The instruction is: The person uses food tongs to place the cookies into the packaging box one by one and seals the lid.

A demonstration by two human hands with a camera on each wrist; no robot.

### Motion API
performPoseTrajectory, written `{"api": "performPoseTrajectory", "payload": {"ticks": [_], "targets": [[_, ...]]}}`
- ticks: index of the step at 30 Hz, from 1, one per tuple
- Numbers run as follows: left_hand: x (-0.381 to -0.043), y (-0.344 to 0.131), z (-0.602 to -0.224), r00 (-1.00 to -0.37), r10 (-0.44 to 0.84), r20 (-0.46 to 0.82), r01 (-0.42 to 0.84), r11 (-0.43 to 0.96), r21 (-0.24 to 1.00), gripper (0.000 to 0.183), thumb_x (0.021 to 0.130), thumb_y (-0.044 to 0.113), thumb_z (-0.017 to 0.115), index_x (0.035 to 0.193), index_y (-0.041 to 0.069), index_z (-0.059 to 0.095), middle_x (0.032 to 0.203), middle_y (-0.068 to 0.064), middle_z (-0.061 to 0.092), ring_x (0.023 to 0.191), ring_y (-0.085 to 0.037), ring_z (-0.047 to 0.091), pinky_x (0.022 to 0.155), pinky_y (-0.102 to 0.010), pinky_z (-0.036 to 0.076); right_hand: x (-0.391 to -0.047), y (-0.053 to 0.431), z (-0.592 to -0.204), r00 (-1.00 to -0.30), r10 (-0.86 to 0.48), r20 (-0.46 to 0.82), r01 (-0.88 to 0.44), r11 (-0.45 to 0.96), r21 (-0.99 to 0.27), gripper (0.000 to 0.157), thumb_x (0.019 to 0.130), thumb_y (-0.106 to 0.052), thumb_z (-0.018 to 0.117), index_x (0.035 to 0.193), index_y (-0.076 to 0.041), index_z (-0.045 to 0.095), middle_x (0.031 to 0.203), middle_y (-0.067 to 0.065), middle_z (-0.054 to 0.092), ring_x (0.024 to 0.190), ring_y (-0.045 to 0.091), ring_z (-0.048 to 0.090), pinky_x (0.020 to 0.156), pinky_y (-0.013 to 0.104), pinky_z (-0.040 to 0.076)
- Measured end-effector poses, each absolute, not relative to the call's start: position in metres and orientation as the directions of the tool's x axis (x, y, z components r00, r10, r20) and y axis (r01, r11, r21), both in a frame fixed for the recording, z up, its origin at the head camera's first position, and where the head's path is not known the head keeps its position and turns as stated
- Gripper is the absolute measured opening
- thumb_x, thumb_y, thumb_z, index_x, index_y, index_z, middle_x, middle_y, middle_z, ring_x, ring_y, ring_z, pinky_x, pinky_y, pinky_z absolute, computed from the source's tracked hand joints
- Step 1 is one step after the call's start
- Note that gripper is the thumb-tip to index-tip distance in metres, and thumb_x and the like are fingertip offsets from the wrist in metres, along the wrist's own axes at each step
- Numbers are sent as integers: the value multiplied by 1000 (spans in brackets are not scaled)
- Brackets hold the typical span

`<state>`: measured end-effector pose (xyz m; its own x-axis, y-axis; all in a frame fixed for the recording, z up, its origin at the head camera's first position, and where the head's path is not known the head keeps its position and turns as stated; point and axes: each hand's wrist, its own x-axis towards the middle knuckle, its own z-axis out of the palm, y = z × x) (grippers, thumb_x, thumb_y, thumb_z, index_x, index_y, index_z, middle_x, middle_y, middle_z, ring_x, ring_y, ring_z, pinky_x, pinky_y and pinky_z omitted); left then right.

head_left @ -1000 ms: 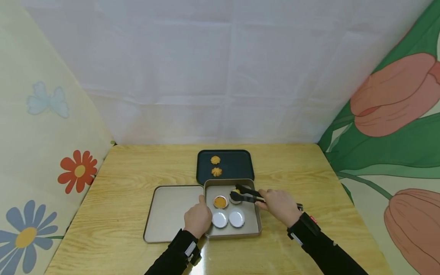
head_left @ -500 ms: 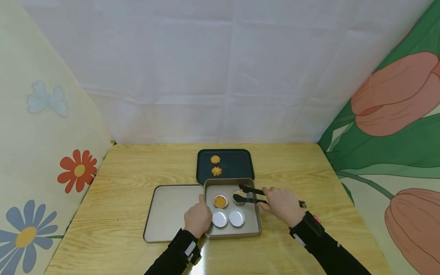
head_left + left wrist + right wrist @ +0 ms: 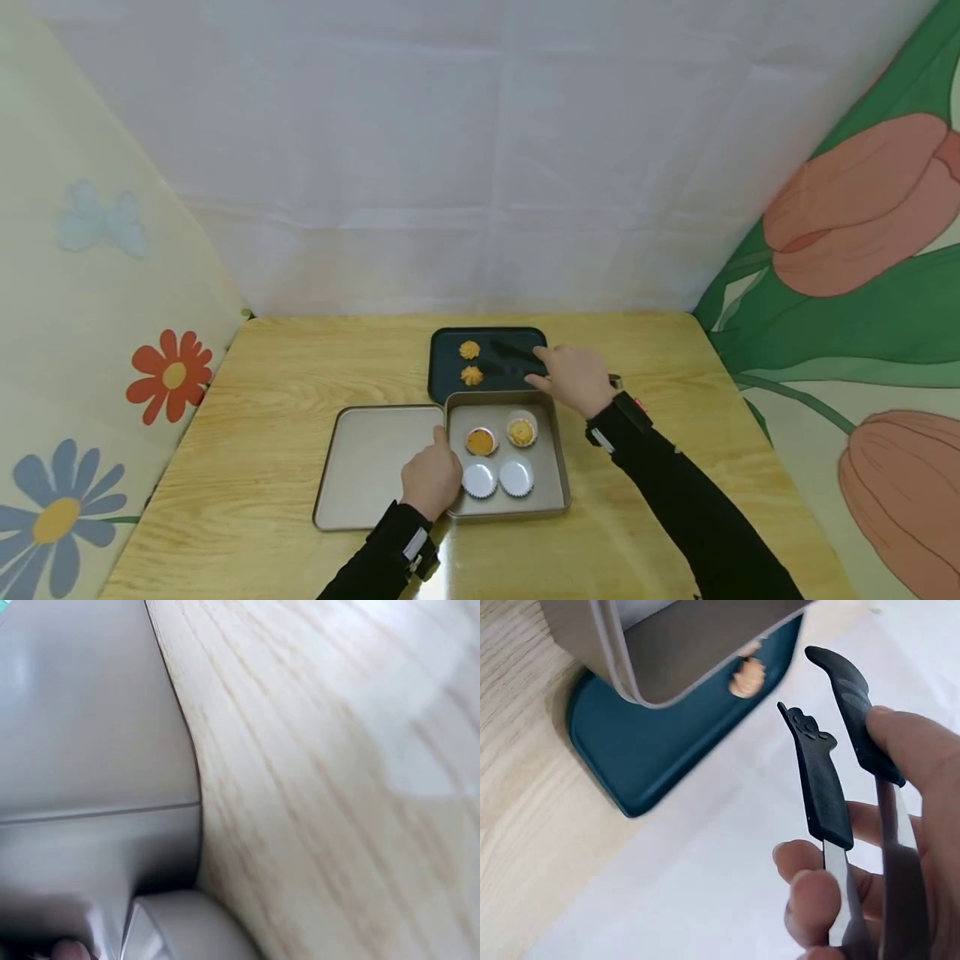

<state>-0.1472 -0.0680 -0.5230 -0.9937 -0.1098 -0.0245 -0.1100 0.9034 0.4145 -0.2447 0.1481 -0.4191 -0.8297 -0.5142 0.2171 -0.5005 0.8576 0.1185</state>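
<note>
My right hand (image 3: pixel 573 379) grips black-tipped metal tongs (image 3: pixel 825 780) over the dark tray (image 3: pixel 442 383). The tips stand apart, and nothing is between them in the right wrist view. Two piped cookies (image 3: pixel 471 376) lie on that tray, left of the tongs. My left hand (image 3: pixel 432 479) holds the left wall of the square baking tin (image 3: pixel 551 492); its fingers are mostly hidden. Inside the tin, the two back foil cups hold a darker orange cookie (image 3: pixel 480 442) and a paler cookie (image 3: pixel 521 432). Two empty foil cups (image 3: pixel 498 477) sit in front.
A flat, shallow metal lid or tray (image 3: pixel 375 467) lies left of the tin on the wooden table (image 3: pixel 247 467). The dark tray adjoins the tin's back wall. A white cloth (image 3: pixel 375 167) hangs behind, and printed cloths (image 3: pixel 832 358) line the sides.
My right hand has lifted the tongs off the back right cup, leaving a cookie in it, and moved back over the dark tray. The left hand has stayed on the tin.
</note>
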Motion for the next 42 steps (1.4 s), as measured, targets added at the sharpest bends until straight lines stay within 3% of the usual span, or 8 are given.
{"api": "performPoseTrajectory", "payload": {"ticks": [6, 15, 29, 42], "targets": [[-143, -65, -524, -994, -105, -12, -100, 908, 408, 32, 86, 15, 48, 114, -2, 46, 59, -10, 53, 47, -26, 52, 42, -41, 39, -270, 126, -440, -844, -535, 35, -524, 838, 152, 44, 82, -49, 60, 109, -15, 64, 67, 2, 58, 54, 17, 53, 42, 30, 36], [-146, -66, -524, -994, -108, 2, -97, 907, 411, 30, 87, 15, 47, 112, -2, 46, 58, -10, 52, 47, -26, 51, 42, -41, 38, -283, 109, -448, -839, -543, 21, -533, 830, 162, 40, 81, -50, 61, 102, -16, 66, 77, 5, 63, 64, 21, 58, 52, 35, 45], [-147, -66, -524, -994, -110, -21, -109, 906, 409, 30, 88, 16, 47, 112, -2, 45, 58, -10, 52, 48, -27, 52, 42, -41, 38, -281, 100, -443, -818, -574, -12, -569, 808, 152, 25, 84, -39, 62, 86, -14, 65, 67, 2, 58, 57, 17, 54, 52, 32, 41], [-148, -66, -526, -994, -112, -21, -111, 907, 407, 33, 88, 16, 47, 115, -2, 45, 57, -10, 52, 48, -26, 52, 42, -40, 38, -280, 118, -446, -814, -581, 19, -579, 813, 61, 28, 87, -36, 59, 99, -12, 64, 73, 4, 60, 61, 19, 55, 59, 33, 45]]}}
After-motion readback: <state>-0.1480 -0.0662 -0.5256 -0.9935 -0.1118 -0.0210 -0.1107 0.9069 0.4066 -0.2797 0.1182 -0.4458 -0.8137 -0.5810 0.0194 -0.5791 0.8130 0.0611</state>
